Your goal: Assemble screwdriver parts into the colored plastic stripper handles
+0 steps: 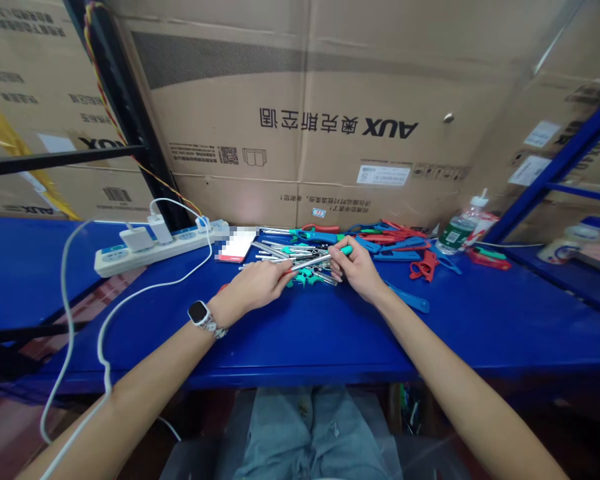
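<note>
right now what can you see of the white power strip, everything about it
The power strip is long, white and plastic-looking, with pale blue socket faces along its top. It lies socket side up on the blue table, slanting away from its near left end to its far right end. Two chunky white adapters stand in it, with a smaller white plug nearer the far end. White cables loop around it; neither hand touches it.

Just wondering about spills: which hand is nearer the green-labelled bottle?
Right. The right hand is just left of the bottle; the left hand is farther left.
</note>
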Action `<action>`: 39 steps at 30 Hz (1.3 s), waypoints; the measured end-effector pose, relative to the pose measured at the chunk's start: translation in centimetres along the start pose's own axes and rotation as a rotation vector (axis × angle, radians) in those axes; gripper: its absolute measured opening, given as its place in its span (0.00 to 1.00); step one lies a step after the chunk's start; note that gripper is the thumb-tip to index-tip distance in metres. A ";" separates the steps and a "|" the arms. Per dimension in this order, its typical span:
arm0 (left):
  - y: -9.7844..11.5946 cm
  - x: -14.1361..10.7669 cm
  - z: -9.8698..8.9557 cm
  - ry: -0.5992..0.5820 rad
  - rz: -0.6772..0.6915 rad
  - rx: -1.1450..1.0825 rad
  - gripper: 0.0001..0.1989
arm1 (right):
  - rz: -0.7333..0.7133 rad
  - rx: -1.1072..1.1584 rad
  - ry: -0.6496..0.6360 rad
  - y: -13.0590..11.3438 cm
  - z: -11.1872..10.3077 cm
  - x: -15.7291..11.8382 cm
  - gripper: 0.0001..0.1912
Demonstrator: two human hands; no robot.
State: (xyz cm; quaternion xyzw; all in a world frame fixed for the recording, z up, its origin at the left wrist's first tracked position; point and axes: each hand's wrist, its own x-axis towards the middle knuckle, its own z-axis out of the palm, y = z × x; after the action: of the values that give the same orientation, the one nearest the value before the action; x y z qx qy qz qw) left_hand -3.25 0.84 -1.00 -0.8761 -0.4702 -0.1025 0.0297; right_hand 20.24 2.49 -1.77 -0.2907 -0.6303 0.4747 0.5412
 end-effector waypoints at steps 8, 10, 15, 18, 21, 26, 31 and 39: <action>0.5 -0.1 0.1 0.044 0.005 -0.033 0.21 | -0.008 -0.015 0.030 0.3 -0.6 0.5 0.26; 0.5 -0.1 0.1 0.053 0.005 -0.035 0.22 | 0.023 -0.006 0.064 0.2 -0.9 0.5 0.27; 0.3 0.0 -0.1 0.039 -0.051 -0.033 0.22 | 0.069 -0.004 0.120 -0.4 -1.5 0.3 0.26; 0.1 0.1 -0.2 0.046 -0.049 -0.047 0.21 | 0.061 -0.045 0.141 -0.5 -1.5 0.3 0.28; -0.2 0.1 -0.2 0.053 -0.042 -0.052 0.20 | 0.082 -0.081 0.207 -0.5 -1.5 0.4 0.30; -0.6 0.0 -0.2 0.050 -0.023 -0.042 0.19 | 0.193 0.106 0.220 -0.7 -1.5 0.5 0.28; -0.7 0.1 -0.4 0.036 -0.031 -0.045 0.20 | 0.111 0.165 0.192 -0.8 -1.7 0.4 0.26; -0.7 0.0 -0.9 0.020 -0.032 -0.128 0.19 | 0.101 0.024 0.113 -1.6 -2.6 0.2 0.21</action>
State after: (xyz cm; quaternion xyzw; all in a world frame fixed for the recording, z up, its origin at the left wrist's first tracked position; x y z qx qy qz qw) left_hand -3.97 1.06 -0.19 -0.8674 -0.4764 -0.1416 -0.0235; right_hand 22.92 2.80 -0.32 -0.3423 -0.5775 0.4916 0.5547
